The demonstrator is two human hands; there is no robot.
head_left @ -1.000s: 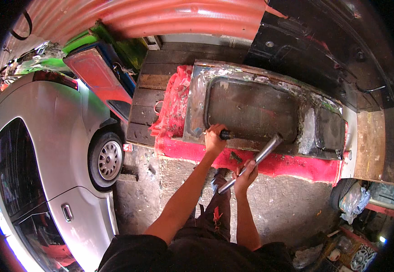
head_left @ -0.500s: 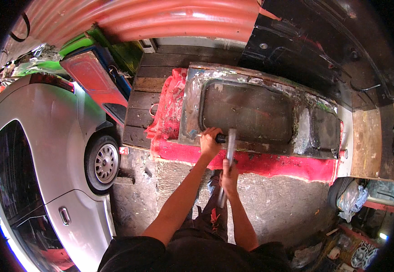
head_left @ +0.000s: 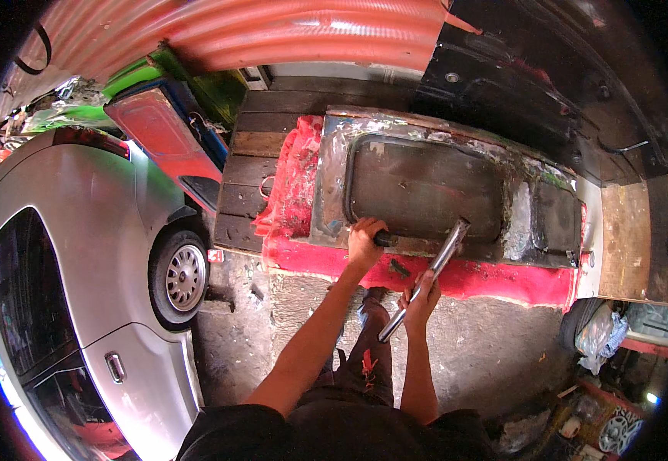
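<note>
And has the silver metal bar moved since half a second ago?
Yes: the bar has swung right relative to the worn brown metal panel, away from the black cylindrical handle in the left hand.

The bar point(head_left: 445, 249) is silver, the handle point(head_left: 384, 239) black, the panel point(head_left: 430, 184) patchy brown and grey, the cloth point(head_left: 487, 282) red.

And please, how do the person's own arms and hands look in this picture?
The sleeves are black and short, leaving both forearms bare. The left hand and right hand wear no gloves, and no watch is visible.
</note>
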